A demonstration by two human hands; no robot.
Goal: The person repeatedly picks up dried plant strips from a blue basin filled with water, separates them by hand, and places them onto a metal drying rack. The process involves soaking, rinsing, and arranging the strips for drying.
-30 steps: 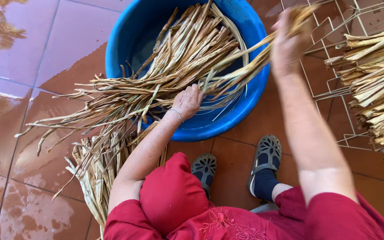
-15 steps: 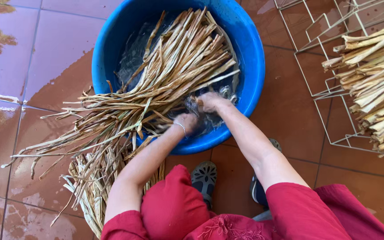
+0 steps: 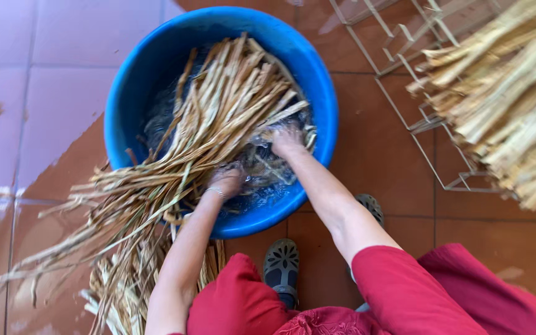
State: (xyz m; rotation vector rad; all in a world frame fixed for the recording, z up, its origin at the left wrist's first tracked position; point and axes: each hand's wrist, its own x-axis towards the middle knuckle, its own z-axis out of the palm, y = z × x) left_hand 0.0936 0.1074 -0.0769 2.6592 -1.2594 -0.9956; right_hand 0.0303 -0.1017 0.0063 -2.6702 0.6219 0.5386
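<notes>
Comparing with a second back: right hand (image 3: 288, 139) dropped its raised strips, and with left hand (image 3: 227, 181) pressed dried leaf strips (image 3: 218, 124) into the blue basin (image 3: 317, 80); finger closure unclear underwater.

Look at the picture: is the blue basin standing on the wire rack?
No, the blue basin stands on the tiled floor, beside the wire rack.

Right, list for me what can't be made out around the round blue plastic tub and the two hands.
Head view only:
- Left hand: fingers buried among the long dried tan leaf strips; grip unclear.
- Right hand: blurred, fingertips hidden by water and strips.
- Round blue plastic tub: bottom hidden by the strips and the water.
- Second pile of dried strips on the white wire rack: cut off by the right edge.
</notes>
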